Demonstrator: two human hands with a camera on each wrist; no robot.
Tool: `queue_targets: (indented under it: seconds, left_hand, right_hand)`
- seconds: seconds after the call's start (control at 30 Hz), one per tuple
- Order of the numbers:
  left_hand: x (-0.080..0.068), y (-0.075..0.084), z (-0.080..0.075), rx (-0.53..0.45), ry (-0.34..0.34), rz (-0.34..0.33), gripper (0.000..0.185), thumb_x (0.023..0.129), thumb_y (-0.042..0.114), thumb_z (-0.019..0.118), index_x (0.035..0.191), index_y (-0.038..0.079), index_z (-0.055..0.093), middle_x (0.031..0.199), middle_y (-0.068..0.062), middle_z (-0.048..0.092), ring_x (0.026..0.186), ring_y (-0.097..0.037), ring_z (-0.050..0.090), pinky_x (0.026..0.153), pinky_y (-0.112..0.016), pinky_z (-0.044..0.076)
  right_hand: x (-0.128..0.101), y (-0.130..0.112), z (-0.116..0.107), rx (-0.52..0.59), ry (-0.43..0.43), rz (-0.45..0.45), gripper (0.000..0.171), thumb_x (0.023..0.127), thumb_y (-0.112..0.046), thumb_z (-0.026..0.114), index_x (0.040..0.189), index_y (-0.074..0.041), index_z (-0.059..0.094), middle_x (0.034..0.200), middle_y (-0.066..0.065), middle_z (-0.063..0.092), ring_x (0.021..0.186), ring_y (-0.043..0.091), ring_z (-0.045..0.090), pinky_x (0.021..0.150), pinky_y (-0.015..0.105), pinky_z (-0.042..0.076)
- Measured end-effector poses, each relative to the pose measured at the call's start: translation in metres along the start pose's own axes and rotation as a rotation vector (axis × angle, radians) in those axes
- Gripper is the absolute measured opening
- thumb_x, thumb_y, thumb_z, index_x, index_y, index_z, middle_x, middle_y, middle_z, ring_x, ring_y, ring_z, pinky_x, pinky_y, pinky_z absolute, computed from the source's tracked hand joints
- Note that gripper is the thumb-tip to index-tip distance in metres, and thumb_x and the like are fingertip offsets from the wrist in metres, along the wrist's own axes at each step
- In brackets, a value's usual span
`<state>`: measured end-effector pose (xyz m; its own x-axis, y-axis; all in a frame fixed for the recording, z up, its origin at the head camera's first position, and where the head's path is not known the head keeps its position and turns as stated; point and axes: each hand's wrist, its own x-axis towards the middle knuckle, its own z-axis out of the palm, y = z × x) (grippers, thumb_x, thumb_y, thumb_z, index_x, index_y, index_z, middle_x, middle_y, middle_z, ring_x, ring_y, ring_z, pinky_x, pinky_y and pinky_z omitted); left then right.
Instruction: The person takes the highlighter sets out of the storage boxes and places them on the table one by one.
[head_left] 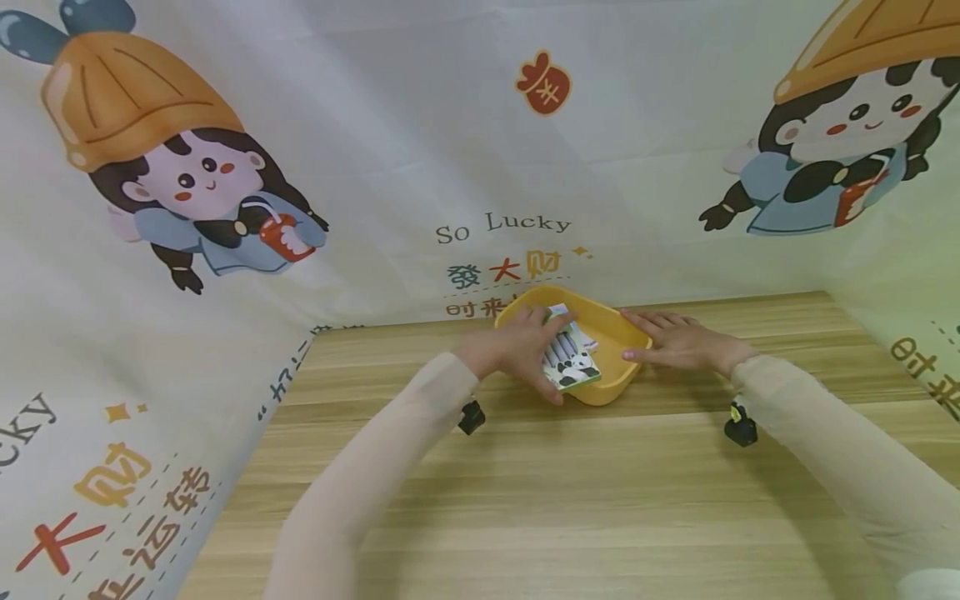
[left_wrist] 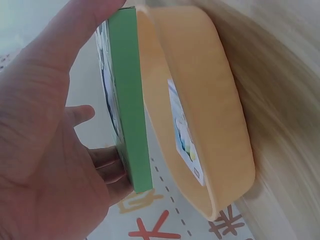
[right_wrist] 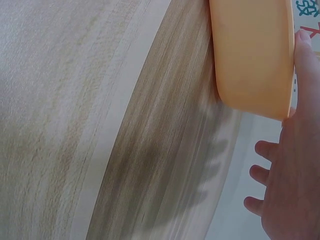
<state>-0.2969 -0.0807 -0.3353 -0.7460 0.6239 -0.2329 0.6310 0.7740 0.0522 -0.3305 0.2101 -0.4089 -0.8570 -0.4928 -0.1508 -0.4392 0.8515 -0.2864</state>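
Note:
My left hand [head_left: 525,346] grips a flat box [head_left: 572,358] with a panda print and pale stick-like shapes on its front. Its green side [left_wrist: 129,100] faces the left wrist camera. The box is held tilted over the left part of a yellow plastic basin [head_left: 618,385]. Inside the basin lies a white printed packet or card [left_wrist: 184,132], partly hidden by the box in the head view. At the basin's right end, my right hand [head_left: 686,343] touches the rim with thumb and forefinger; its other fingers are spread off the basin in the right wrist view.
The basin stands on a wood-grain table [head_left: 555,500], near its back edge. Behind rises a white cloth backdrop [head_left: 397,100] with cartoon figures and lettering, which also hangs at both sides. A black device [head_left: 471,417] sits under the left wrist, another black device [head_left: 741,425] under the right.

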Motion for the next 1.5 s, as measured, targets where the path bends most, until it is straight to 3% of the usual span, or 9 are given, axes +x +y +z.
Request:
queue_targets:
  seconds: [0.67, 0.97, 1.17, 1.5]
  left_hand:
    - [-0.019, 0.028, 0.010, 0.020, -0.035, 0.088, 0.127, 0.066, 0.059, 0.085, 0.160, 0.026, 0.006, 0.163, -0.018, 0.021, 0.150, -0.035, 0.024, 0.124, -0.051, 0.026]
    - [-0.026, 0.038, 0.010, 0.056, -0.032, 0.123, 0.128, 0.066, 0.060, 0.084, 0.160, 0.026, 0.006, 0.158, -0.015, 0.028, 0.141, -0.030, 0.034, 0.119, -0.045, 0.036]
    - [-0.029, 0.041, 0.009, 0.062, -0.037, 0.131, 0.127, 0.066, 0.062, 0.084, 0.160, 0.027, 0.006, 0.159, -0.015, 0.027, 0.143, -0.032, 0.032, 0.117, -0.047, 0.038]
    - [-0.032, 0.048, 0.011, 0.060, -0.048, 0.176, 0.127, 0.065, 0.063, 0.083, 0.160, 0.026, 0.007, 0.163, -0.016, 0.022, 0.149, -0.035, 0.027, 0.123, -0.048, 0.029]
  right_hand:
    - [0.000, -0.001, 0.002, -0.001, 0.009, 0.008, 0.084, 0.097, -0.067, 0.035, 0.161, -0.021, 0.003, 0.164, 0.023, 0.018, 0.147, 0.054, 0.017, 0.116, 0.075, 0.012]
    - [0.000, -0.002, 0.002, -0.005, 0.008, 0.009, 0.084, 0.098, -0.066, 0.035, 0.161, -0.020, 0.004, 0.164, 0.022, 0.017, 0.147, 0.056, 0.017, 0.115, 0.076, 0.012]
    - [0.001, -0.002, 0.002, -0.004, 0.000, 0.016, 0.085, 0.097, -0.067, 0.035, 0.161, -0.020, 0.004, 0.164, 0.023, 0.018, 0.147, 0.056, 0.017, 0.114, 0.077, 0.012]
    - [0.001, -0.002, 0.003, -0.003, -0.007, 0.027, 0.085, 0.096, -0.069, 0.033, 0.161, -0.023, 0.002, 0.164, 0.023, 0.019, 0.147, 0.055, 0.017, 0.115, 0.076, 0.011]
